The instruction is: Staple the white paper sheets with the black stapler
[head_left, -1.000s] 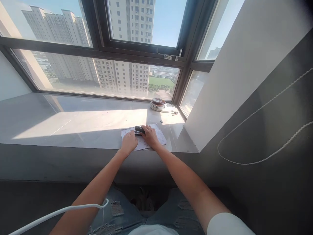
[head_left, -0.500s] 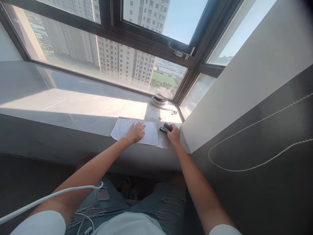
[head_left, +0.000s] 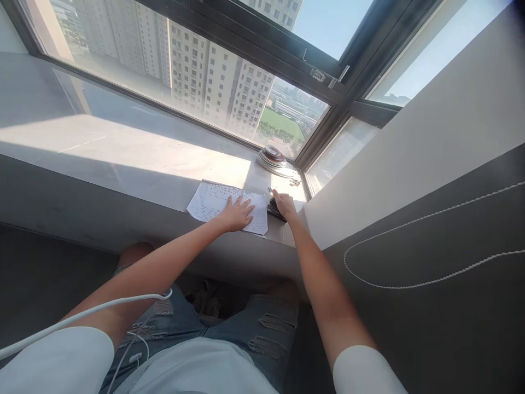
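Sheets of paper (head_left: pixel 207 200) with lines of writing lie on the window sill near its front edge. My left hand (head_left: pixel 238 213) rests flat on their right half, fingers spread. Just right of the papers is a black stapler (head_left: pixel 275 210), low on the sill. My right hand (head_left: pixel 286 206) is closed over its top and back, covering much of it. By the fingertips of that hand lies a small dark piece (head_left: pixel 269 190), too small to name.
A round stack of coiled items (head_left: pixel 273 158) stands in the sill's corner by the window frame, with small bits (head_left: pixel 294 182) beside it. A wall (head_left: pixel 369 180) rises close on the right, where a beaded cord (head_left: pixel 385 287) hangs. A white cable (head_left: pixel 86 320) crosses my left arm.
My left hand has shifted right across the papers, its fingers more spread. My right hand has moved forward over the stapler, whose raised top is now lower. The camera view has tilted down.
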The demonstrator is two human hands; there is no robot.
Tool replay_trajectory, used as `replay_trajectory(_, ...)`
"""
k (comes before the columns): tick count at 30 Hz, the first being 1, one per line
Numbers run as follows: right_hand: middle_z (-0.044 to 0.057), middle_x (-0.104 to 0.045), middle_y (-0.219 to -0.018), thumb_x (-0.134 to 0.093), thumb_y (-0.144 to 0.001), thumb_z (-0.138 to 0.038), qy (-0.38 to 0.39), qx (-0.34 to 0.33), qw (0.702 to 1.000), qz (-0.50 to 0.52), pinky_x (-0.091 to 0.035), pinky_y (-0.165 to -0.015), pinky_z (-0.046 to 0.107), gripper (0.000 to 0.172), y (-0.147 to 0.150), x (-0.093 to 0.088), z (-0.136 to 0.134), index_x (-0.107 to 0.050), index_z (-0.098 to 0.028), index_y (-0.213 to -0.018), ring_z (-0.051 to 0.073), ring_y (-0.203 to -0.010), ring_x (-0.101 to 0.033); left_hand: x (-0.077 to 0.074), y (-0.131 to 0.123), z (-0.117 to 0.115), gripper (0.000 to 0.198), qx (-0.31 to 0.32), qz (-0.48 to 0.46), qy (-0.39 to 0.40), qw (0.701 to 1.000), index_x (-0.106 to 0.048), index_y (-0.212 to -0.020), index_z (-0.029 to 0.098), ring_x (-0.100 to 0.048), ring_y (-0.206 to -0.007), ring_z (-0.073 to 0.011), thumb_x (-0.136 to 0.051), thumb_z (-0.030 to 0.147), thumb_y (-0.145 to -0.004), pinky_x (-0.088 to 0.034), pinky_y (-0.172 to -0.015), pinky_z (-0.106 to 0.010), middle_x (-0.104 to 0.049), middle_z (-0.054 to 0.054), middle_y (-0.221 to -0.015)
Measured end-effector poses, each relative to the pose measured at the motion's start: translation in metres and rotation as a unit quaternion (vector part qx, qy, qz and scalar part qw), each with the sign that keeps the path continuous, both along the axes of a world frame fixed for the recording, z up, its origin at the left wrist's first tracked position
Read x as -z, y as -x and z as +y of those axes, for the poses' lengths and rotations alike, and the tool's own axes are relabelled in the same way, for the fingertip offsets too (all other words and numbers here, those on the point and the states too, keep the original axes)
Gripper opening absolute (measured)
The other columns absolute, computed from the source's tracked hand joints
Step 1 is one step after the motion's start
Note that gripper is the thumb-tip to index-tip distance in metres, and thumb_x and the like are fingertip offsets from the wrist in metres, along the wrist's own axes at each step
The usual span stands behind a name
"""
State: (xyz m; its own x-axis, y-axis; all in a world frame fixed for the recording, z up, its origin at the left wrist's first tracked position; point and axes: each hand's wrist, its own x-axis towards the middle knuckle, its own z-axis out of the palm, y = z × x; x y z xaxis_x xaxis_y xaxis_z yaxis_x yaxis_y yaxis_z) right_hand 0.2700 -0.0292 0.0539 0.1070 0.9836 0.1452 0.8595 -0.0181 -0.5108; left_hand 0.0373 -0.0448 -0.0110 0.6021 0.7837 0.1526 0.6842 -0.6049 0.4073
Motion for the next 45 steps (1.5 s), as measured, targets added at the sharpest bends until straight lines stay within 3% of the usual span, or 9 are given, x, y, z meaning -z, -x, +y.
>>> replay_trajectory(3, 0.001, -0.043, -0.058, -0.042, -0.103, -0.052, 0.031, -0.003, 0.999, -0.037, -0.033, -0.063, 0.03, 0.055, 0.009, 0.005, 0.005, -0.039, -0.023, -0.057, 0.016, -0.059, -0.04, -0.003, -0.005, -0.001, 0.057, 0.025, 0.007, 0.0, 1.0, -0.054, -0.155, 0.021, -0.016, -0.161, -0.0505, -0.051, 0.033, -0.099, -0.004, -0.123, -0.08, -0.036, -0.016, -0.172)
replay_trajectory(7, 0.005, -0.056, -0.068, -0.04, -0.102, -0.047, 0.028, -0.001, 0.994, -0.104, -0.037, -0.069, 0.03, 0.049, 0.015, 0.009, 0.005, -0.055, -0.021, -0.063, 0.018, -0.065, -0.047, -0.006, -0.014, -0.003, 0.061, 0.046, 0.009, -0.009, 0.999, -0.047, -0.158, 0.015, -0.022, -0.161, -0.0439, -0.05, 0.027, -0.098, -0.006, -0.127, -0.073, -0.039, -0.021, -0.169)
replay_trajectory(11, 0.007, -0.06, -0.071, -0.04, -0.102, -0.044, 0.048, -0.005, 0.992, -0.119, -0.041, -0.071, 0.03, 0.046, 0.015, 0.006, 0.007, -0.06, -0.02, -0.069, 0.019, -0.069, -0.052, -0.008, -0.018, -0.005, 0.058, 0.047, 0.009, -0.015, 0.999, -0.049, -0.159, 0.026, -0.023, -0.16, -0.0459, -0.048, 0.028, -0.1, -0.004, -0.123, -0.078, -0.035, -0.014, -0.172)
replay_trajectory(17, 0.008, -0.063, -0.076, -0.037, -0.102, -0.042, 0.096, 0.005, 0.987, -0.128, -0.044, -0.07, 0.031, 0.041, 0.014, 0.002, 0.013, -0.058, -0.021, -0.073, 0.021, -0.07, -0.057, -0.015, -0.014, -0.009, 0.061, 0.073, 0.073, 0.015, 0.995, -0.041, -0.163, 0.044, -0.013, -0.163, -0.046, -0.046, 0.039, -0.103, -0.003, -0.122, -0.08, -0.021, -0.001, -0.178)
replay_trajectory(23, 0.01, -0.064, -0.08, -0.034, -0.103, -0.043, 0.115, 0.007, 0.984, -0.138, -0.047, -0.073, 0.032, 0.042, 0.016, 0.001, 0.016, -0.056, -0.022, -0.074, 0.024, -0.077, -0.063, -0.02, -0.012, -0.017, 0.062, 0.072, 0.109, 0.006, 0.991, -0.03, -0.168, 0.043, -0.01, -0.163, -0.0463, -0.037, 0.04, -0.106, -0.004, -0.121, -0.081, -0.014, -0.001, -0.179)
replay_trajectory(32, 0.012, -0.068, -0.087, -0.033, -0.104, -0.041, 0.121, -0.002, 0.98, -0.158, -0.048, -0.074, 0.032, 0.043, 0.018, -0.004, 0.014, -0.064, -0.021, -0.082, 0.026, -0.084, -0.066, -0.024, -0.01, -0.023, 0.061, 0.083, 0.115, 0.013, 0.99, -0.03, -0.168, 0.041, -0.007, -0.164, -0.0446, -0.033, 0.041, -0.108, -0.003, -0.122, -0.081, -0.012, -0.001, -0.179)
replay_trajectory(39, 0.011, -0.069, -0.087, -0.033, -0.103, -0.04, 0.101, -0.01, 0.981, -0.165, -0.046, -0.071, 0.031, 0.042, 0.018, -0.002, 0.011, -0.064, -0.022, -0.081, 0.025, -0.084, -0.064, -0.015, -0.003, -0.028, 0.062, 0.107, 0.097, -0.001, 0.99, -0.03, -0.168, 0.043, -0.01, -0.164, -0.0444, -0.038, 0.04, -0.107, -0.003, -0.122, -0.081, -0.017, -0.001, -0.178)
replay_trajectory(45, 0.01, -0.069, -0.086, -0.033, -0.103, -0.041, 0.095, -0.016, 0.982, -0.165, -0.045, -0.066, 0.031, 0.043, 0.02, 0.0, 0.016, -0.064, -0.022, -0.079, 0.024, -0.077, -0.063, -0.012, -0.002, -0.027, 0.063, 0.113, 0.111, 0.001, 0.987, -0.025, -0.169, 0.04, -0.006, -0.164, -0.0442, -0.036, 0.042, -0.108, -0.003, -0.123, -0.08, -0.012, -0.001, -0.179)
